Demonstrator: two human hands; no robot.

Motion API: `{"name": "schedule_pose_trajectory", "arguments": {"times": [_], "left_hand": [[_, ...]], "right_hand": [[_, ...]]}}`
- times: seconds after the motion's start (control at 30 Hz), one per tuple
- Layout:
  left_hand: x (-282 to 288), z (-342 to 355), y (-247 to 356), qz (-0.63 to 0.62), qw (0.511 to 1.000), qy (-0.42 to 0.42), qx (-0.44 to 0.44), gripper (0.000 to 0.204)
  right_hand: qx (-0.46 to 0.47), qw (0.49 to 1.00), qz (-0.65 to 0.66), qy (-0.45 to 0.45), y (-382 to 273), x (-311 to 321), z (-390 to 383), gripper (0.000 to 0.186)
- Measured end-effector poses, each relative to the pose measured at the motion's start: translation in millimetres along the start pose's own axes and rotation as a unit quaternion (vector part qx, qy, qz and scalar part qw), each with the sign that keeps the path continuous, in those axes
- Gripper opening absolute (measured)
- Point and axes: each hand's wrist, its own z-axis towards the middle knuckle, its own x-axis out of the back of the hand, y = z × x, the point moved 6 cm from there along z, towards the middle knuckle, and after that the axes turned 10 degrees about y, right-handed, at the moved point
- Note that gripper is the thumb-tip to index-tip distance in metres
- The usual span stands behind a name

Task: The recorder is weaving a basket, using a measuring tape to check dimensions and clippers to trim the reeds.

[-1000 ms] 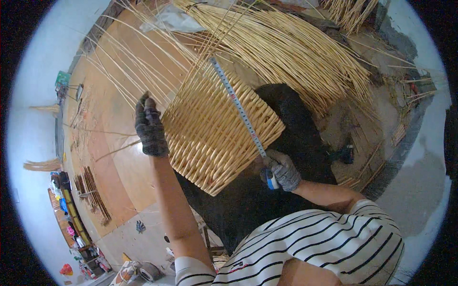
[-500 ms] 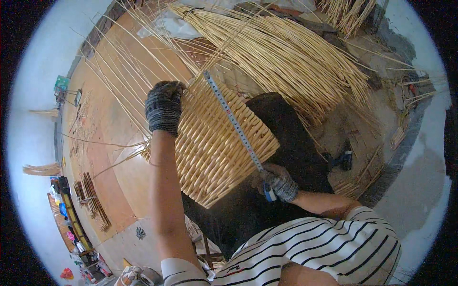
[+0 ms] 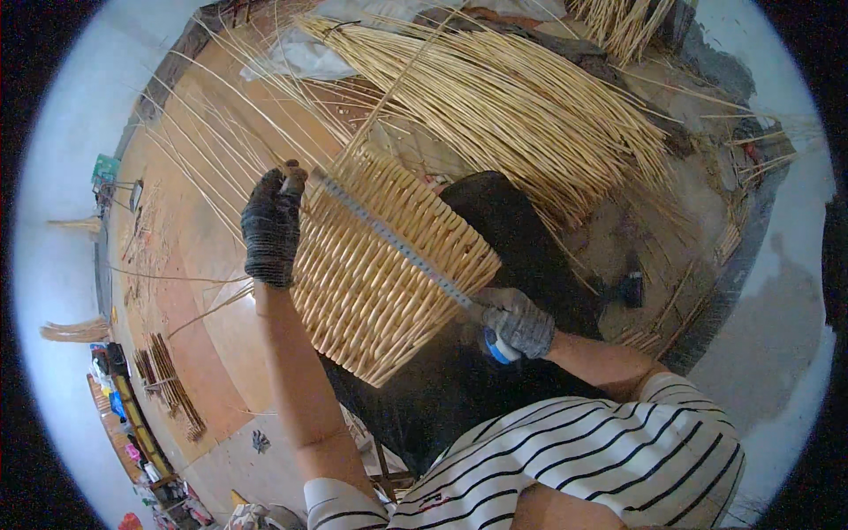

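Tape measure [image 3: 386,232] across wickerwork [image 3: 371,287] — right hand [image 3: 519,322] closed round its blue case [image 3: 500,346], left hand's grip [image 3: 272,228] unclear

The gloved left hand [image 3: 272,225] reaches forward; the gloved right hand [image 3: 519,322] curls.

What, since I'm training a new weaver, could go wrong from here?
The tape measure crosses knobbly wickerwork, so it may sit unevenly and misread. Its far end lies beside the left hand; if nothing holds it there, it might slip or spring back toward the right hand. Rods jutting past the weave's far edge could snag it.
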Motion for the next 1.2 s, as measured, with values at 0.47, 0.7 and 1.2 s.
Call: {"name": "schedule_pose_trajectory", "arguments": {"times": [0.47,0.7,1.2], "left_hand": [[-20.7,-16.2,-1.5,0.1,0.983,-0.13,-0.086,0.024],[-9.7,-12.1,-20.6,-0.18,0.967,-0.174,0.05,0.033],[7.6,-19.7,-49.7,0.185,0.978,0.008,-0.096,0.026]], "right_hand": [[-0.044,0.979,0.194,-0.049,64.5,-33.6,3.0,0.028],[-0.026,0.976,0.213,-0.035,58.4,-28.6,11.2,0.026],[-0.103,0.86,-0.259,0.427,215.6,268.6,7.2,0.021]]}}
